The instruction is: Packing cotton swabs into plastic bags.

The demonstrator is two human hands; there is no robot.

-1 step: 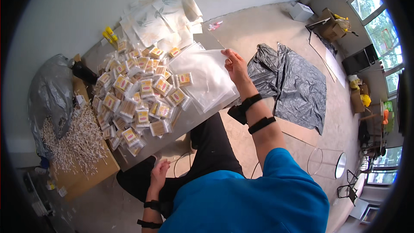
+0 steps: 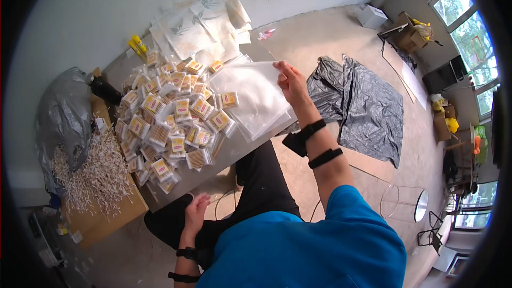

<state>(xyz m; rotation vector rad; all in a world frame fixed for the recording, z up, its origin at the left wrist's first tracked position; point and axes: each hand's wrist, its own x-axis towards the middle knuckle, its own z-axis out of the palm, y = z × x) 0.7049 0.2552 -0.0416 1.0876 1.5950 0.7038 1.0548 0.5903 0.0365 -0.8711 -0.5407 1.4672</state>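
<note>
My right hand pinches the upper right corner of a large clear plastic bag. The bag lies over a stack of similar flat bags on the grey table. To its left spreads a heap of small clear packets of cotton swabs with yellow labels; one packet rests at the edge of the bag. Above my lap, close to the table's near edge, my left hand is empty with its fingers apart.
Loose cotton swabs lie piled in a cardboard box at the left, beside a grey plastic bag and a black bottle. Patterned sheets and yellow items sit at the back. Black plastic sheeting covers floor at the right.
The fingers of my left hand have spread out a little. My right hand keeps its pinch on the bag's corner and has barely moved.
</note>
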